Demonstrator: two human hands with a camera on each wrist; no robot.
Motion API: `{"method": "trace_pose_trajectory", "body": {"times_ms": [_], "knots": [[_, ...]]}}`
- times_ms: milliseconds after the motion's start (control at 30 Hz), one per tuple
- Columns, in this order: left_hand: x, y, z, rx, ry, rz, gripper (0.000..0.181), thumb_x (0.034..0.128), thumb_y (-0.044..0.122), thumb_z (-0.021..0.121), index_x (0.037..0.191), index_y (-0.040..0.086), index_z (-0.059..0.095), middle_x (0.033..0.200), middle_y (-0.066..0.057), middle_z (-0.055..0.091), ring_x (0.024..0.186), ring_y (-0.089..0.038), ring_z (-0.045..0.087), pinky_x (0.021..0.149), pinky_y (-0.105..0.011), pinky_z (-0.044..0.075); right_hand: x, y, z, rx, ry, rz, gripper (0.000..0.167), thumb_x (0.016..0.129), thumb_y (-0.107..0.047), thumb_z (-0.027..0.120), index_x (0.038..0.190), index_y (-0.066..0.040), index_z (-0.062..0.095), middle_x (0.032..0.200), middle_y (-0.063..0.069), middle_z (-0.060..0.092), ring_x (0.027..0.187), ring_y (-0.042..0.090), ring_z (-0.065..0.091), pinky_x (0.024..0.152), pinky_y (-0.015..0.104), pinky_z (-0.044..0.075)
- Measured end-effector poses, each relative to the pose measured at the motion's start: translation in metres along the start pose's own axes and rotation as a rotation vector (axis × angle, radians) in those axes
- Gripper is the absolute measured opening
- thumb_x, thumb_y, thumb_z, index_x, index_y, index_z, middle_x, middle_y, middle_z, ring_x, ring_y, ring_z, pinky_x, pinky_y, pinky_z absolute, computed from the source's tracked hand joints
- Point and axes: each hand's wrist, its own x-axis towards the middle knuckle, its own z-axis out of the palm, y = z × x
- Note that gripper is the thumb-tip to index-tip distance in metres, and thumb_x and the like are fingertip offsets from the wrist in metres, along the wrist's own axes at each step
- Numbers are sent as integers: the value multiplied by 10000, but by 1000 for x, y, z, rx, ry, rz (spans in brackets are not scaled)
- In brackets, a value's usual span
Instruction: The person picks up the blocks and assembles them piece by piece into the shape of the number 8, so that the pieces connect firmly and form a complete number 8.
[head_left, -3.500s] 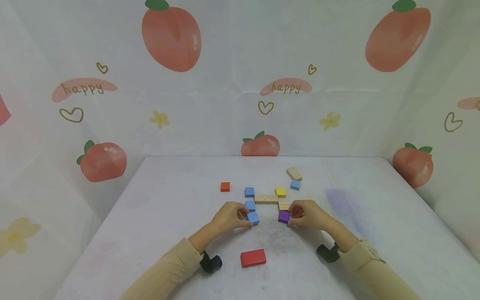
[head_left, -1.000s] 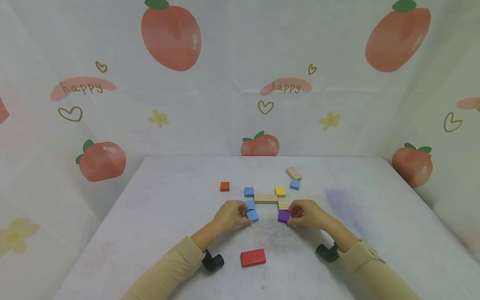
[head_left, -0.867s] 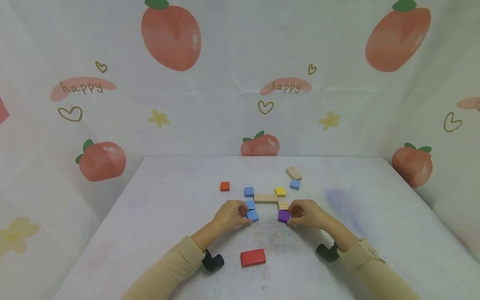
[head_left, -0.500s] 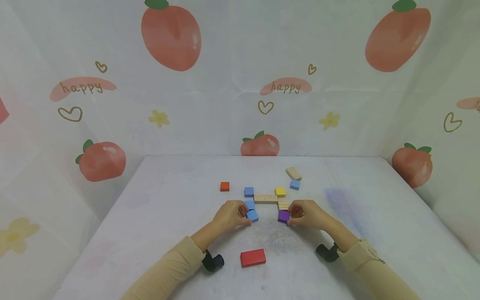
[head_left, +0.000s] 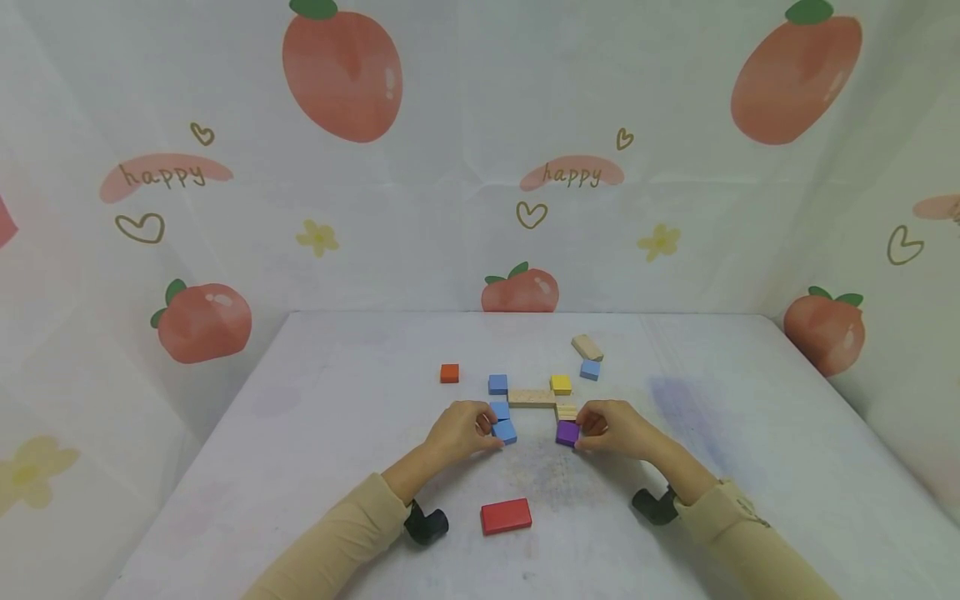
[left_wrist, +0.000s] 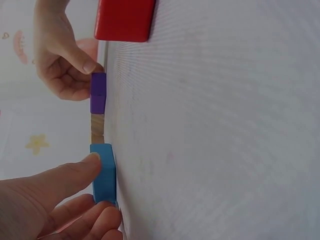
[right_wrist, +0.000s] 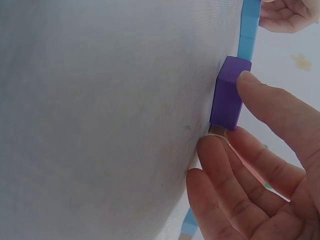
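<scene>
Pinching squarish, perhaps wooden blocks (head_left: 567,433)

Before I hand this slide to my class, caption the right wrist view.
Right hand pinching a purple block, with blue blocks and the left hand beyond it.

Fruit-print cloth (head_left: 435,233) backs a white table (head_left: 360,350)

The pale, creased cloth stands behind the table and spreads past its left and right sides. Printed high above the table are 2 large red fruits (head_left: 342,79); a smaller fruit (head_left: 520,293) meets the middle of its back edge. 2 yellow flowers (head_left: 660,242) show just above the table. A bluish-purple smudge (head_left: 690,417) marks the table's right half. Soft, even light covers the table.
</scene>
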Motion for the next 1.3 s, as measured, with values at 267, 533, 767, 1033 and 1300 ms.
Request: {"method": "trace_pose_trajectory", "body": {"times_ms": [267, 533, 767, 1033, 1300], "knots": [[0, 0, 0, 2, -1, -4, 266, 728, 183, 789, 913, 38, 665, 804, -56, 673, 729, -112, 573, 645, -212, 462, -1, 0, 1, 2, 1, -5, 249, 771, -153, 746, 928, -19, 606, 856, 68, 657, 778, 128, 625, 687, 248, 525], [-1, 0, -2, -13, -9, -22, 284, 734, 202, 787, 940, 44, 670, 818, -48, 667, 745, -118, 567, 654, -218, 467, -1, 1, 1, -7, 5, -13, 249, 770, -155, 747, 927, -22, 607, 855, 62, 656, 776, 127, 625, 685, 240, 521], [-2, -4, -6, -28, -16, -42, 296, 740, 233, 785, 961, 68, 676, 843, -41, 663, 772, -125, 565, 668, -221, 473, 0, 1, 1, -5, 0, 5, 254, 769, -161, 749, 930, -26, 606, 860, 56, 653, 786, 128, 621, 695, 259, 530], [-10, -5, -14, -46, -89, -25, 288, 761, 240, 767, 980, 74, 683, 868, -24, 657, 767, -117, 552, 659, -193, 463, 0, 2, 0, -13, -6, 6, 264, 772, -172, 747, 939, -28, 601, 856, 45, 653, 780, 114, 617, 683, 247, 522], [-25, -8, -17, -75, -211, 84, 229, 816, 243, 714, 967, 72, 689, 877, -6, 673, 760, -89, 551, 659, -158, 452, 0, 1, -1, -16, 0, 1, 261, 770, -169, 748, 933, -27, 601, 855, 43, 654, 782, 117, 618, 685, 248, 522]]}}
